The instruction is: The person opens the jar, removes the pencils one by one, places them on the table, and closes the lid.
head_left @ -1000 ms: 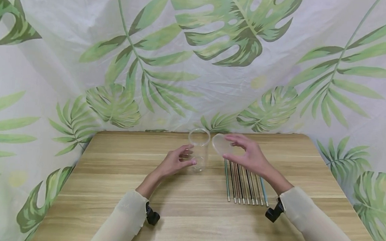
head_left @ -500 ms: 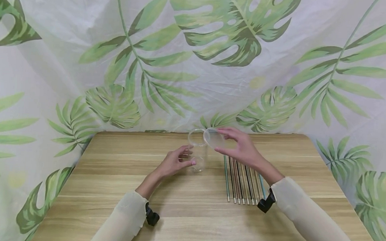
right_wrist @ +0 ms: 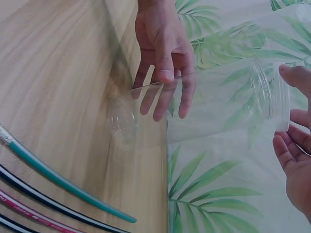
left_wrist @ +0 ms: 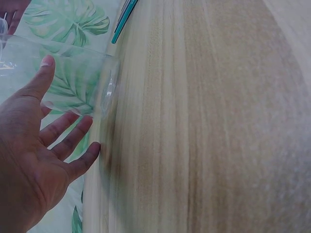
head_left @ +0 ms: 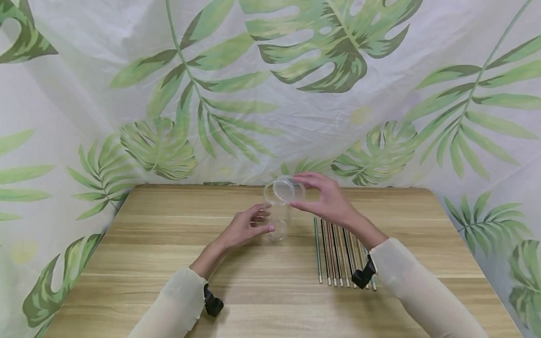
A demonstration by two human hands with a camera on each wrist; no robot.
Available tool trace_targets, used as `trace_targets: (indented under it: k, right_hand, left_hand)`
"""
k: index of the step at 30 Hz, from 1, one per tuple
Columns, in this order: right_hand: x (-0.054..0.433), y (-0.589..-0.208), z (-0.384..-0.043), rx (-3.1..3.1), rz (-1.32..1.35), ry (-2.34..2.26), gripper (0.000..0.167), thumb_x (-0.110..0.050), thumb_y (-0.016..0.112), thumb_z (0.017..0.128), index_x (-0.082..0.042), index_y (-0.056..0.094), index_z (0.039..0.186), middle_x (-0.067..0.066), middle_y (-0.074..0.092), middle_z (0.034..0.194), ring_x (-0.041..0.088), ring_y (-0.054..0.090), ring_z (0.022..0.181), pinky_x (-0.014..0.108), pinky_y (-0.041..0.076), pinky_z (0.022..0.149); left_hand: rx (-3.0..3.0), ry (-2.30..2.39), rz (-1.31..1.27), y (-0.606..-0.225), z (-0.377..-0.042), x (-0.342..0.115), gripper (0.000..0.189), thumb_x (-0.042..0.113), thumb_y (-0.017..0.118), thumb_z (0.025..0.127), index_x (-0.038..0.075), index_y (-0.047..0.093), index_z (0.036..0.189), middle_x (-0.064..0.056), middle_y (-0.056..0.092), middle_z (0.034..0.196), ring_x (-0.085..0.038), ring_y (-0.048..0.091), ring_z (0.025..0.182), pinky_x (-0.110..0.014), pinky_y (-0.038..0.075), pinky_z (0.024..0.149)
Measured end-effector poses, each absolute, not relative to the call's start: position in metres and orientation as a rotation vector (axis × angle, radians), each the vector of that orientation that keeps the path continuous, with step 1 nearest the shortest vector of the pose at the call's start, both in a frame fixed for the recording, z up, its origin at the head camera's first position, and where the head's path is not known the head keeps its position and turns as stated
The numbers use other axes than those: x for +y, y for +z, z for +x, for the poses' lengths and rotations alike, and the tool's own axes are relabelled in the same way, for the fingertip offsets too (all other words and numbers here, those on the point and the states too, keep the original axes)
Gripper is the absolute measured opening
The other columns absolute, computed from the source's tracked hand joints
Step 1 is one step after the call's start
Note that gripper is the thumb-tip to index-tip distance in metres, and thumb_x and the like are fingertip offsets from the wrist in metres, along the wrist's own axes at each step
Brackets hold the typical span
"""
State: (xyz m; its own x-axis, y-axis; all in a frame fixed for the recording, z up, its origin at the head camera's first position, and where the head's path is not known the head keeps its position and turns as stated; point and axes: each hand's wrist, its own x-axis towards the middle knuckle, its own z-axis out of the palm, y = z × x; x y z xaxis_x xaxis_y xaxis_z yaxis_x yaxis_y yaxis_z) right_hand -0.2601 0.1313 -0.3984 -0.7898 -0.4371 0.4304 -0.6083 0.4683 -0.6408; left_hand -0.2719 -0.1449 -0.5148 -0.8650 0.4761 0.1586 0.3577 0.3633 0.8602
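A clear plastic jar (head_left: 278, 216) stands upright on the wooden table (head_left: 266, 308), near its far edge. My left hand (head_left: 267, 218) holds the jar low down, thumb on one side and fingers on the other; the left wrist view shows this hand (left_wrist: 39, 160) against the jar (left_wrist: 73, 73). My right hand (head_left: 299, 192) pinches a clear round lid (head_left: 284, 189) right at the jar's mouth. In the right wrist view the lid (right_wrist: 279, 97) sits at the jar's threaded rim (right_wrist: 209, 107), with my right fingers (right_wrist: 294, 155) at its edge.
Several thin coloured rods (head_left: 340, 251) lie side by side just right of the jar, under my right forearm; a teal one (right_wrist: 63, 182) is nearest the jar. A leaf-print cloth (head_left: 275, 86) hangs behind and around the table.
My right hand has carried the lid leftward from above the rods to the jar's mouth. The left hand and the jar have stayed put.
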Motion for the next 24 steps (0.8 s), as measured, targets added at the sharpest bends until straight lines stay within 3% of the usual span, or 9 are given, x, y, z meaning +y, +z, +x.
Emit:
trace_targets:
  k: [8, 14, 19, 24]
  right_hand:
    - [0.122, -0.395, -0.271, -2.553, 0.975, 1.154, 0.062, -0.024, 0.093, 0.082, -0.003, 0.07, 0.136, 0.016, 0.067, 0.141, 0.031, 0.068, 0.117, 0.054, 0.057, 0.103]
    - [0.117, -0.389, -0.275, -2.572, 1.013, 1.12, 0.061, -0.026, 0.093, 0.083, 0.0, 0.071, 0.134, 0.015, 0.068, 0.139, 0.032, 0.066, 0.124, 0.048, 0.057, 0.105]
    - [0.115, -0.387, -0.278, -2.595, 1.033, 1.099, 0.061, -0.028, 0.092, 0.084, 0.0, 0.071, 0.134, 0.015, 0.068, 0.138, 0.032, 0.067, 0.119, 0.052, 0.058, 0.102]
    - [0.113, -0.384, -0.28, -2.626, 1.031, 1.074, 0.063, -0.031, 0.093, 0.083, -0.001, 0.071, 0.134, 0.014, 0.068, 0.138, 0.032, 0.066, 0.121, 0.049, 0.059, 0.099]
  left_hand:
    - [2.488, 1.532, 0.765, -0.513, -0.273, -0.145, 0.07, 0.021, 0.083, 0.094, 0.002, 0.05, 0.153, -0.029, 0.063, 0.143, -0.043, 0.067, 0.125, -0.057, 0.055, 0.106]
    - [2.489, 1.512, 0.755, -0.512, -0.273, -0.146, 0.071, 0.021, 0.083, 0.095, 0.0, 0.049, 0.154, -0.028, 0.062, 0.144, -0.042, 0.066, 0.126, -0.056, 0.055, 0.107]
    - [2.49, 1.507, 0.744, -0.51, -0.273, -0.145, 0.07, 0.022, 0.082, 0.095, 0.001, 0.049, 0.154, -0.028, 0.062, 0.144, -0.042, 0.066, 0.127, -0.056, 0.055, 0.107]
    - [2.48, 1.515, 0.742, -0.509, -0.273, -0.145, 0.071, 0.021, 0.082, 0.095, -0.001, 0.048, 0.154, -0.028, 0.062, 0.143, -0.042, 0.066, 0.127, -0.057, 0.055, 0.107]
